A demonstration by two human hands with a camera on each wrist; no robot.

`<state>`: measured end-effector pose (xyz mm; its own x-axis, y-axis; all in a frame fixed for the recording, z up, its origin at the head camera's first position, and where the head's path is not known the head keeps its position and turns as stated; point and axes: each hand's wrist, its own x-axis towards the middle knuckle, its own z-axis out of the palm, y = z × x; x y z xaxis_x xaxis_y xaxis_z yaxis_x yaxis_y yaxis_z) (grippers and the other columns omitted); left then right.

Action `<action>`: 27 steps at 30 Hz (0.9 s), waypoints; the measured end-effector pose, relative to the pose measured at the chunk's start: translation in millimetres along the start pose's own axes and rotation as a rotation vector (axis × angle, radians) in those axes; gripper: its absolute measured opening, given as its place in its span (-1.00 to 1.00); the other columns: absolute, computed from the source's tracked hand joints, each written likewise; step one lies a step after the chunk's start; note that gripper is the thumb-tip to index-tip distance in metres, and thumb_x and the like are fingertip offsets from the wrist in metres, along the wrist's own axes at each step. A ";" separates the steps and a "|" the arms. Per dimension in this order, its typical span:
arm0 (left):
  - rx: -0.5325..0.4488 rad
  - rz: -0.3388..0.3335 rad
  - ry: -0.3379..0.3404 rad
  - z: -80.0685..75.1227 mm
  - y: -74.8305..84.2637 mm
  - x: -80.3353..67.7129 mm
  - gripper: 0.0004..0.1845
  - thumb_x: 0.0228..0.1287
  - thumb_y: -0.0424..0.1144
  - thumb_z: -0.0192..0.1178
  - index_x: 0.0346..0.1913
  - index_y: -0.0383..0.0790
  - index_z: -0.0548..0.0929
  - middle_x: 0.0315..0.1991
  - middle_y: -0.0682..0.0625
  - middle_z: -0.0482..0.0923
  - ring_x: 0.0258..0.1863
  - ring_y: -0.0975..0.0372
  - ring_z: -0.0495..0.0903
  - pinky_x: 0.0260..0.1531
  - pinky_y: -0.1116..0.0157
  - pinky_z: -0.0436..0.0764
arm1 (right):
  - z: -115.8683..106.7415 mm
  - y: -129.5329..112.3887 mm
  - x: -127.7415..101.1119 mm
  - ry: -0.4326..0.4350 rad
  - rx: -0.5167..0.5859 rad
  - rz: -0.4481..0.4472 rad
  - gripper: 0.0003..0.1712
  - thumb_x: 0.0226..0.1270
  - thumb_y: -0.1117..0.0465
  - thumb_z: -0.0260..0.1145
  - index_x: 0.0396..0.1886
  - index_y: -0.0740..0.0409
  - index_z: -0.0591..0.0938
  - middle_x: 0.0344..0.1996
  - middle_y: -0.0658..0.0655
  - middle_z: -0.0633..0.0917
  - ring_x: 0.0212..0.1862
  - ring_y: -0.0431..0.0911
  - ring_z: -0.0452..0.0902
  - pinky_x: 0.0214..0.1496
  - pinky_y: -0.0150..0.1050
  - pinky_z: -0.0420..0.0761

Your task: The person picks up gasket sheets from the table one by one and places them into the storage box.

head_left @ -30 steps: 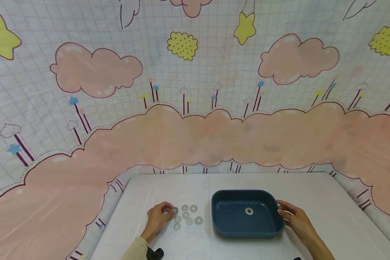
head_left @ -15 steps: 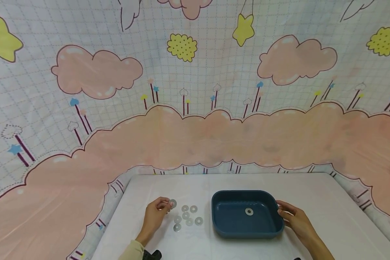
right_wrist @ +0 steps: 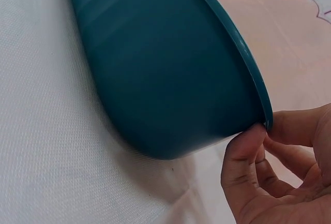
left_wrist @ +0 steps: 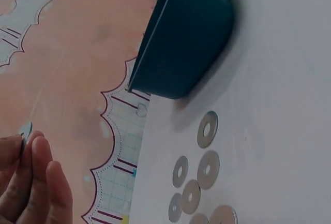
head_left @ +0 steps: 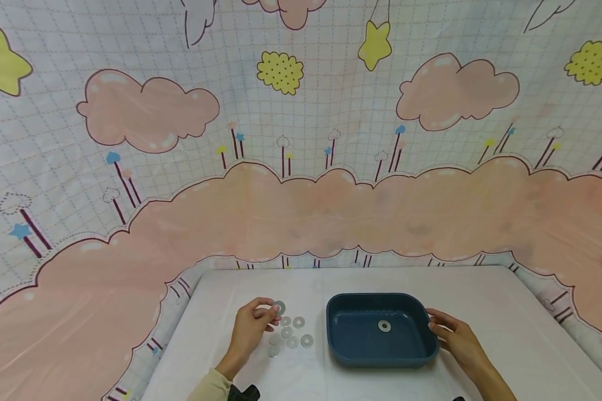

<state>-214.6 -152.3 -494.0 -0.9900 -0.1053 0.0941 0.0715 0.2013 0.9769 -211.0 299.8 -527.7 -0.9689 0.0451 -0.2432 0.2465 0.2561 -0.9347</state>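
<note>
Head view: washer (head_left: pixel 279 307) between left-hand fingers (head_left: pixel 273 313), above table (head_left: pixel 481 301).

White table (head_left: pixel 481 301); cartoon backdrop cloth (head_left: pixel 301 211) behind, pink clouds, yellow stars, grid.

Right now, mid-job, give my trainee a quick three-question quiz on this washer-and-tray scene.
1. True or false: the left hand pinches a washer lifted off the table.
2. How many washers lie inside the blue tray?
3. The right hand is: A) flat on the table, B) touching the tray's rim, C) holding a washer.

Key: 1 true; 2 one; 3 B.
</note>
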 end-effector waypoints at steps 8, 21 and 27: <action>-0.044 -0.003 -0.092 12.8 15.8 -2.3 -0.73 0.28 -0.38 0.27 0.01 -0.39 0.59 -0.37 -0.26 0.74 -0.46 0.24 0.71 -0.46 0.39 0.68 | -1.0 -0.5 -0.1 -0.001 -0.010 -0.001 -0.37 0.46 0.12 0.21 0.44 0.21 0.34 0.17 0.20 0.48 0.06 -0.18 0.48 0.04 -0.29 0.65; -0.066 0.056 -0.228 42.4 32.4 -0.8 -0.68 0.27 -0.32 0.29 0.06 -0.34 0.60 -0.31 -0.31 0.73 -0.46 0.30 0.65 -0.42 0.42 0.66 | -0.4 -0.9 -1.5 -0.003 0.001 0.000 -0.36 0.44 0.11 0.23 0.44 0.19 0.34 0.12 0.15 0.49 0.02 -0.22 0.48 -0.01 -0.32 0.63; -0.060 0.107 -0.271 61.2 35.4 4.2 -0.69 0.29 -0.31 0.28 0.06 -0.35 0.60 -0.32 -0.29 0.73 -0.44 0.28 0.67 -0.44 0.41 0.66 | 0.2 0.0 -1.8 -0.005 0.003 -0.004 -0.35 0.45 0.10 0.22 0.45 0.18 0.33 0.12 0.13 0.49 0.00 -0.25 0.49 -0.02 -0.32 0.62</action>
<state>-223.7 -86.0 -470.7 -0.9724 0.1783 0.1501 0.1759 0.1387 0.9746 -209.2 299.6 -527.3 -0.9697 0.0392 -0.2410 0.2430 0.2538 -0.9363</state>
